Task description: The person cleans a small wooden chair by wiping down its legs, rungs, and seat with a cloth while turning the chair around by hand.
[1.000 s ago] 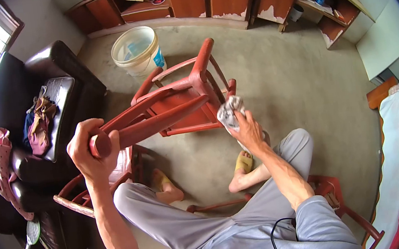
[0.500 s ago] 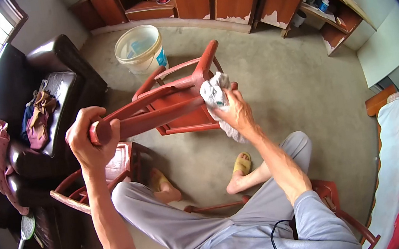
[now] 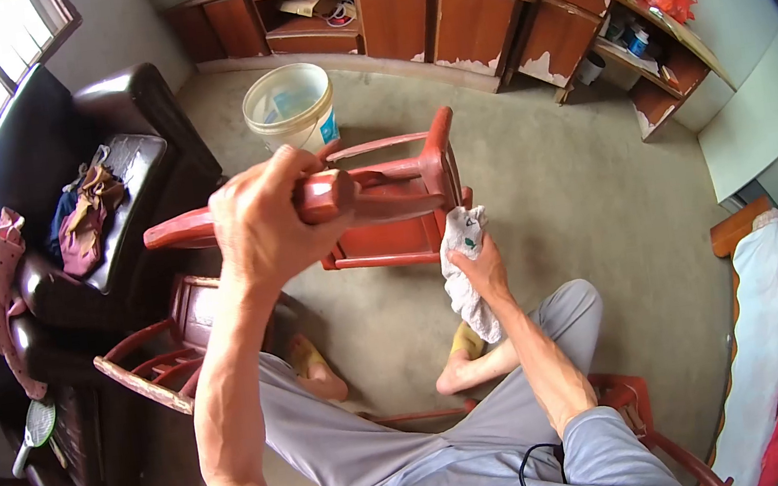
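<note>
A red wooden chair (image 3: 387, 241) is held up in front of me, tilted, with one thick post pointing toward my face. My left hand (image 3: 263, 222) wraps round that post close to its end. In my right hand (image 3: 483, 272) is a crumpled white cloth (image 3: 463, 282), whose upper part is beside the chair's right-hand post; whether it touches the wood I cannot tell. The lower end of the cloth dangles toward my knee.
A white bucket (image 3: 329, 89) stands on the floor beyond the chair. Left of my legs is a second, worn red chair (image 3: 197, 313). A dark sofa (image 3: 136, 109) with clothes (image 3: 91, 218) on it lines the left side. Brown cabinets (image 3: 394, 16) run along the back.
My left hand has moved right and tilted the chair, so its post points more toward me. My right hand and the cloth have come down slightly, and the cloth hangs longer.
</note>
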{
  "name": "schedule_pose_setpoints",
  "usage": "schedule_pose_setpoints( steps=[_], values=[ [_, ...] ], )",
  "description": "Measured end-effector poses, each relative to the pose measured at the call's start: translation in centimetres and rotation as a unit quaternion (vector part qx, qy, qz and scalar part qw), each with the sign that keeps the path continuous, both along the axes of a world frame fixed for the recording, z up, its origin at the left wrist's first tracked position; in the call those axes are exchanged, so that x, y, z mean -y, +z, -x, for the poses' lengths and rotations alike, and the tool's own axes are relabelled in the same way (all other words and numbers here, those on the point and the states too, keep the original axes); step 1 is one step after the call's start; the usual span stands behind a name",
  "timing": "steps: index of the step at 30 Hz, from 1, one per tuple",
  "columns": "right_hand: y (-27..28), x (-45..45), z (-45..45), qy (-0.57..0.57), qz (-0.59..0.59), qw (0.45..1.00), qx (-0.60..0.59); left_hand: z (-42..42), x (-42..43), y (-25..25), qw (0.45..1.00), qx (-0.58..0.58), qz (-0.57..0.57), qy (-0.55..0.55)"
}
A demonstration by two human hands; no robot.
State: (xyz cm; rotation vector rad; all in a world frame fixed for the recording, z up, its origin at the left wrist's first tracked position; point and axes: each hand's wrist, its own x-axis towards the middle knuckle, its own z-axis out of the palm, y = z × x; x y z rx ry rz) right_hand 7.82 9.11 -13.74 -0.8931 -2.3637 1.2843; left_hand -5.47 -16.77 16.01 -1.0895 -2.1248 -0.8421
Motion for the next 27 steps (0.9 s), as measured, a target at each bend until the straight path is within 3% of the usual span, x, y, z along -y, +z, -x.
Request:
schedule_pose_setpoints(
  steps=[1, 7, 9, 11, 14, 19, 24, 25, 27],
  values=[
    [0.2, -0.3, 0.0, 0.002, 0.050, 0.999, -0.014, -0.5, -0.6, 0.0, 1.000, -0.002, 0.009, -0.002],
    [-0.8, -1.5, -2.2, -0.010, 0.034, 0.998, 0.047, -3.1, -4.8, 0.5, 0.997, 0.076, -0.021, 0.029],
    [-0.4, -2.3, -3.2, -0.014, 0.013, 0.997, 0.079, -3.0, -5.8, 1.8, 0.987, 0.110, -0.044, 0.107],
    [0.7, -2.6, -3.2, -0.060, -0.036, 0.996, 0.062, -2.7, -5.6, 4.3, 0.967, 0.198, -0.053, 0.151],
    [2.6, -3.4, -2.6, -0.088, -0.073, 0.993, -0.004, 0.1, -4.5, 5.5, 0.960, 0.226, -0.071, 0.151],
    [6.4, -5.8, -1.7, -0.088, -0.176, 0.980, -0.007, 1.3, -4.7, 5.6, 0.959, 0.258, -0.078, 0.092],
    [7.4, -4.3, -0.4, -0.044, -0.267, 0.963, 0.011, 4.7, -6.1, 6.5, 0.981, 0.189, 0.031, 0.032],
    [6.9, -3.4, -0.4, 0.009, -0.263, 0.964, 0.018, 5.3, -6.4, 6.7, 0.982, 0.181, 0.058, 0.008],
    [4.4, -0.8, 0.4, 0.101, -0.262, 0.952, 0.126, 4.7, -6.9, 7.8, 0.944, 0.313, 0.087, -0.068]
  ],
)
